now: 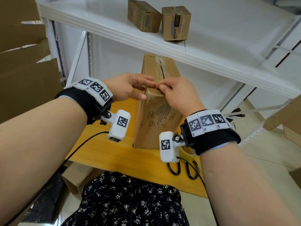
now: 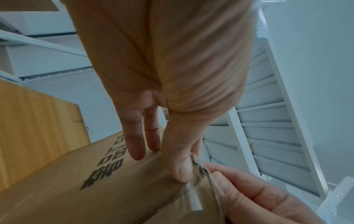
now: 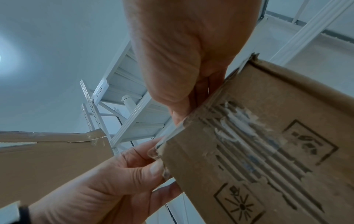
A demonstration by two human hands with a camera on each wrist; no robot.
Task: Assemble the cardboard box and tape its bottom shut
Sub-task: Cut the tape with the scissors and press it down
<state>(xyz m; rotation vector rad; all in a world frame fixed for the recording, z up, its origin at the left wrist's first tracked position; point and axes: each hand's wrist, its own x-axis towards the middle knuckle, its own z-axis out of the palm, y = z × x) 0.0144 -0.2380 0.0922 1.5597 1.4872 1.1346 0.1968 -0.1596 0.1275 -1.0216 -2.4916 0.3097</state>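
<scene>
A tall brown cardboard box [image 1: 156, 124] stands on end on the wooden table [image 1: 114, 152], taped end up. Clear tape [image 1: 160, 66] runs along its top seam and folds over the near edge. My left hand [image 1: 140, 89] pinches the near top corner, thumb on the front face and fingers over the top and side [image 2: 134, 144]. My right hand [image 1: 165, 91] pinches the same edge just to the right, fingers curled over it [image 3: 184, 94]. The tape's end [image 2: 193, 198] lies crumpled between both thumbs on the torn front face [image 3: 239, 128].
Black-handled scissors [image 1: 184, 170] and a partly hidden tape roll [image 1: 186, 151] lie on the table under my right wrist. A white shelf [image 1: 162, 48] overhangs the box, bearing two small cartons [image 1: 143, 17] [image 1: 175, 23]. Flattened cardboard [image 1: 24, 70] leans at the left.
</scene>
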